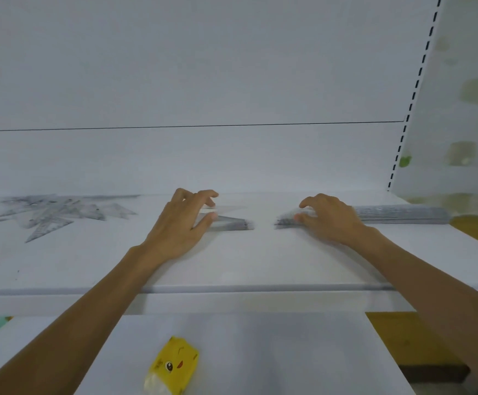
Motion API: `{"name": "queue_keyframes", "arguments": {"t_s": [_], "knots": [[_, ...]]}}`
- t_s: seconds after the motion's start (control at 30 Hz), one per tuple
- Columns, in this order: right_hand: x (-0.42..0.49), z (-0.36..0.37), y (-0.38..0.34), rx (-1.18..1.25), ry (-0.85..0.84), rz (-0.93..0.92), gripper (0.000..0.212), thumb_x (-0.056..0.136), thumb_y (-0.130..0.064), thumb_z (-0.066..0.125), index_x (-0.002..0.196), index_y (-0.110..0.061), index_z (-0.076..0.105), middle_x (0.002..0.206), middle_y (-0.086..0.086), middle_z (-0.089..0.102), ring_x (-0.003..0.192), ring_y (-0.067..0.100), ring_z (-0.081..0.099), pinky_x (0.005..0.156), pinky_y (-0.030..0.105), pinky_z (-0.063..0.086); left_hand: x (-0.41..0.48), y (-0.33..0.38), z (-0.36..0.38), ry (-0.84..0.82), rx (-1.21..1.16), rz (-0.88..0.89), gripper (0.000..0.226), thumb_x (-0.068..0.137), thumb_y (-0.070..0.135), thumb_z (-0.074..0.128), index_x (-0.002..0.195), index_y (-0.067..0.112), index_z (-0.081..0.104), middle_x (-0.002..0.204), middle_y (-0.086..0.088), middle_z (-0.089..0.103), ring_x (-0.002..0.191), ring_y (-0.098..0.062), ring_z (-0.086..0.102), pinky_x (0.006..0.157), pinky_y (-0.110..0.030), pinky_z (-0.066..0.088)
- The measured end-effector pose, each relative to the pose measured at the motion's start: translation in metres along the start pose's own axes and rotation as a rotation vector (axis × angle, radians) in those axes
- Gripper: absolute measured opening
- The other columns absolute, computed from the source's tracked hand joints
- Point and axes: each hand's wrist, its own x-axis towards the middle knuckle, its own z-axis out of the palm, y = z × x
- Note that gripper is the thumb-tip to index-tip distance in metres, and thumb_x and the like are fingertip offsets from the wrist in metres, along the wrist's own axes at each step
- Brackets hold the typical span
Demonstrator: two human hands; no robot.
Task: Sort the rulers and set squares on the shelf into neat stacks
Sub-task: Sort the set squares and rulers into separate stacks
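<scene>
On the white shelf my left hand grips a small stack of clear set squares, thumb in front and fingers curled over the back edge. To the right, my right hand grips the left end of a long stack of clear rulers that lies along the shelf. The tips of the two stacks point at each other with a small gap between them. A loose, jumbled pile of clear set squares and rulers lies at the far left of the shelf.
The shelf's back panel rises right behind the stacks. A slotted upright stands at the right. On a lower shelf near me lies a yellow tissue packet. A yellow surface shows beyond the shelf's right end.
</scene>
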Motion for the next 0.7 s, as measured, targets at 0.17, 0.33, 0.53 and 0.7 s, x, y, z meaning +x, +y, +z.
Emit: {"name": "queue_keyframes", "arguments": {"t_s": [0.17,0.33,0.53,0.7], "knots": [[-0.005,0.003,0.0,-0.003,-0.074,0.011,0.04,0.089,-0.044,0.045,0.123,-0.023,0.053,0.128,0.002,0.053,0.116,0.025,0.051,0.094,0.041,0.041,0.0,-0.005,0.001,-0.043,-0.063,0.027,0.036,0.095,0.029,0.045,0.13,0.034,0.044,0.11,0.017,0.048,0.108,0.0,0.027,0.088,-0.028,0.034],[-0.015,0.004,-0.014,0.002,-0.016,-0.034,0.043,0.091,-0.036,0.047,0.131,-0.021,0.046,0.139,0.001,0.044,0.127,0.021,0.038,0.101,0.038,0.035,0.005,-0.013,-0.002,-0.087,-0.064,0.006,0.035,0.095,0.029,0.044,0.13,0.031,0.045,0.119,0.013,0.049,0.116,-0.006,0.033,0.09,-0.025,0.032],[-0.052,0.014,-0.076,0.052,0.005,-0.314,0.035,0.093,-0.033,0.044,0.126,-0.024,0.049,0.131,-0.005,0.05,0.122,0.017,0.043,0.098,0.029,0.035,0.017,-0.024,0.002,-0.119,-0.092,-0.062,0.033,0.098,0.024,0.04,0.13,0.028,0.047,0.127,0.006,0.049,0.119,-0.013,0.035,0.094,-0.025,0.03],[-0.059,0.02,-0.095,0.129,-0.074,-0.379,0.029,0.094,-0.023,0.041,0.117,-0.028,0.057,0.124,-0.012,0.053,0.116,0.012,0.044,0.097,0.027,0.036,0.031,-0.031,0.008,-0.141,-0.068,-0.111,0.034,0.098,0.023,0.037,0.129,0.029,0.049,0.125,0.001,0.048,0.12,-0.017,0.035,0.099,-0.031,0.032]]}}
